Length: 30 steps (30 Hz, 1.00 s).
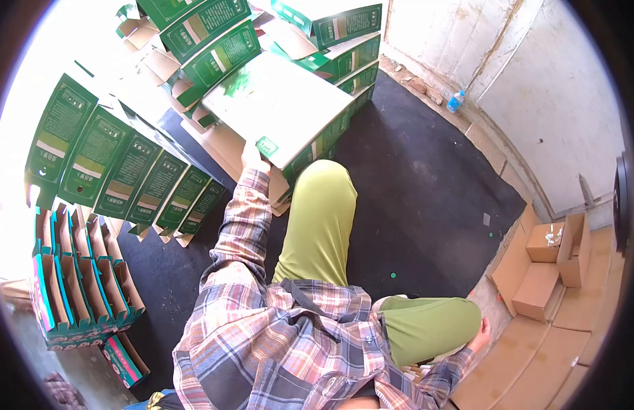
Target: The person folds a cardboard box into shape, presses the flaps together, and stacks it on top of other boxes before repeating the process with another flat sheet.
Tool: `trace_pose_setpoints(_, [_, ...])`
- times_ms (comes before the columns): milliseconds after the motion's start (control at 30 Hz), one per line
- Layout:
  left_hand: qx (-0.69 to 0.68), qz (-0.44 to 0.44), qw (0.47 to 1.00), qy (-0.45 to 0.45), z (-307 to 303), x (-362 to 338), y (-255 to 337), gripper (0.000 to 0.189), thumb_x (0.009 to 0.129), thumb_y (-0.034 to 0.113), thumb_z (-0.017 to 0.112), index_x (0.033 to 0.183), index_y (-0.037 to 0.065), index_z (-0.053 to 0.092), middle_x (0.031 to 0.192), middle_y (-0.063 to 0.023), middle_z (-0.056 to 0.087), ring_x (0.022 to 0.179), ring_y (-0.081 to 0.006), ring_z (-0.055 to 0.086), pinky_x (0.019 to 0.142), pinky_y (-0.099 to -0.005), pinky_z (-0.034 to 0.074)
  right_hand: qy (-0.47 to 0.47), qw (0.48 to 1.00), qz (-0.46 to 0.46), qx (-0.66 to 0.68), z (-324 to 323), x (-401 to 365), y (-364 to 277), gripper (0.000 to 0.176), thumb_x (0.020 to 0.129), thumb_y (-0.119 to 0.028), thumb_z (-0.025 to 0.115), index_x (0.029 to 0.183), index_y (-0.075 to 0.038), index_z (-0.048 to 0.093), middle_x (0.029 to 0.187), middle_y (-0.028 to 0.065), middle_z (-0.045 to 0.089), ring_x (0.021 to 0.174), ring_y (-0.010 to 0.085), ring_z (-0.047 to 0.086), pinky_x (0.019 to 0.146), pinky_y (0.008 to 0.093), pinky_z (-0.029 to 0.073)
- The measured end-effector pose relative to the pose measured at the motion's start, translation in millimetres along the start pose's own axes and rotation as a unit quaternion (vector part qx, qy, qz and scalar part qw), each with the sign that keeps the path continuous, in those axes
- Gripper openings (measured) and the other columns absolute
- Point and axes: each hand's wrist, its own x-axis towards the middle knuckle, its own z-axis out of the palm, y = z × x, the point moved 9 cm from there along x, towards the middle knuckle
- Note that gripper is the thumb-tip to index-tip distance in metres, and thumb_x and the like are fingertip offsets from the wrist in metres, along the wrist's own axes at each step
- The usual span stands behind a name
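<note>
My left hand point(254, 156) is at the near left corner of a white-topped carton point(286, 102) with green printing and green sides. Its fingers are closed around the carton's edge, partly hidden by it. Under the carton, more green cartons point(317, 147) make up a stack, with brown cardboard point(218, 147) along its left side. My right hand point(482, 333) hangs beside my bent right knee, away from the cartons. Most of its fingers are out of sight behind the leg, so their shape cannot be made out.
Several open green cartons point(112, 160) stand in a row at left, above teal and pink boxes point(85, 294). Brown cardboard boxes point(539, 287) lie at right. A blue-labelled bottle point(456, 101) stands by the white wall point(535, 96). Black matting point(426, 184) covers the floor.
</note>
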Motion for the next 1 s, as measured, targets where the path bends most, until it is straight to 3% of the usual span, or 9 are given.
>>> trace_pose_setpoints(167, [-0.03, 0.01, 0.998, 0.056, -17, 20, 8, 0.026, 0.087, 0.023, 0.059, 0.103, 0.002, 0.056, 0.09, -0.0102, 0.063, 0.079, -0.0257, 0.064, 0.068, -0.0466, 0.055, -0.053, 0.997, 0.054, 0.024, 11, -35, 19, 0.022, 0.084, -0.004, 0.054, 0.101, 0.006, 0.063, 0.092, 0.0076, 0.067, 0.078, 0.0141, 0.059, 0.069, 0.0289, 0.048])
trace_pose_setpoints(633, [0.011, 0.034, 0.999, 0.038, 1, 45, 13, 0.027, 0.085, 0.025, 0.061, 0.102, 0.004, 0.06, 0.092, -0.0089, 0.065, 0.08, -0.0245, 0.064, 0.069, -0.0403, 0.055, -0.024, 0.994, 0.11, 0.008, 13, -78, 110, 0.027, 0.082, -0.022, 0.061, 0.093, 0.003, 0.066, 0.088, 0.0103, 0.068, 0.074, 0.0162, 0.06, 0.065, 0.0318, 0.048])
trace_pose_setpoints(767, [0.081, -0.007, 0.996, -0.03, 7, 62, 9, 0.028, 0.088, 0.027, 0.05, 0.105, 0.006, 0.057, 0.096, -0.0079, 0.064, 0.084, -0.025, 0.064, 0.073, -0.0427, 0.055, -0.055, 0.985, 0.159, 0.048, 22, -112, 115, 0.026, 0.082, -0.021, 0.062, 0.098, -0.001, 0.065, 0.085, 0.0106, 0.068, 0.074, 0.018, 0.061, 0.063, 0.0319, 0.049])
trace_pose_setpoints(800, [0.109, -0.005, 0.992, -0.061, -2, 78, 10, 0.029, 0.088, 0.028, 0.049, 0.104, 0.005, 0.058, 0.095, -0.0074, 0.065, 0.083, -0.0243, 0.064, 0.071, -0.0419, 0.055, -0.048, 0.966, 0.25, 0.056, 18, -134, 89, 0.027, 0.081, -0.021, 0.063, 0.098, 0.0, 0.065, 0.088, 0.0112, 0.068, 0.074, 0.0184, 0.062, 0.064, 0.0319, 0.05])
trace_pose_setpoints(833, [0.139, -0.008, 0.987, -0.08, -1, 81, 12, 0.029, 0.088, 0.028, 0.049, 0.103, 0.005, 0.058, 0.093, -0.0065, 0.065, 0.082, -0.0236, 0.064, 0.07, -0.0409, 0.055, -0.046, 0.968, 0.233, -0.079, 15, -133, 126, 0.03, 0.079, -0.02, 0.064, 0.1, 0.001, 0.065, 0.094, 0.013, 0.068, 0.08, 0.0201, 0.063, 0.071, 0.032, 0.05])
trace_pose_setpoints(900, [0.185, -0.048, 0.98, -0.049, -5, 78, 10, 0.029, 0.086, 0.032, 0.054, 0.103, 0.01, 0.06, 0.096, -0.0055, 0.065, 0.084, -0.0225, 0.064, 0.071, -0.0393, 0.055, -0.035, 0.955, 0.292, -0.025, 24, -154, 188, 0.032, 0.078, -0.018, 0.066, 0.105, 0.0, 0.065, 0.101, 0.0139, 0.067, 0.094, 0.0223, 0.062, 0.085, 0.0325, 0.048])
trace_pose_setpoints(933, [0.223, -0.085, 0.97, -0.042, -4, 70, 6, 0.033, 0.084, 0.041, 0.053, 0.105, 0.016, 0.062, 0.095, -0.0014, 0.066, 0.084, -0.023, 0.064, 0.073, -0.0449, 0.054, -0.013, 0.985, 0.158, -0.069, 23, -161, 201, 0.034, 0.083, -0.025, 0.06, 0.109, -0.004, 0.064, 0.091, 0.0116, 0.068, 0.075, 0.0187, 0.064, 0.056, 0.0329, 0.051])
trace_pose_setpoints(967, [0.239, -0.076, 0.968, -0.022, -11, 78, 9, 0.036, 0.084, 0.043, 0.053, 0.107, 0.017, 0.062, 0.096, -0.0016, 0.066, 0.085, -0.0235, 0.064, 0.074, -0.0473, 0.052, -0.042, 0.947, 0.305, -0.088, 18, -183, 197, 0.034, 0.081, -0.02, 0.063, 0.111, -0.005, 0.063, 0.096, 0.0086, 0.066, 0.079, 0.0189, 0.064, 0.057, 0.0317, 0.052])
trace_pose_setpoints(1000, [0.251, -0.076, 0.965, -0.024, -7, 68, 10, 0.04, 0.083, 0.043, 0.06, 0.112, 0.015, 0.059, 0.102, -0.0021, 0.065, 0.09, -0.0243, 0.062, 0.074, -0.0446, 0.052, -0.018, 0.947, 0.309, -0.085, 18, -202, 230, 0.033, 0.081, -0.02, 0.064, 0.111, -0.006, 0.063, 0.097, 0.0077, 0.066, 0.079, 0.0192, 0.064, 0.057, 0.0329, 0.052])
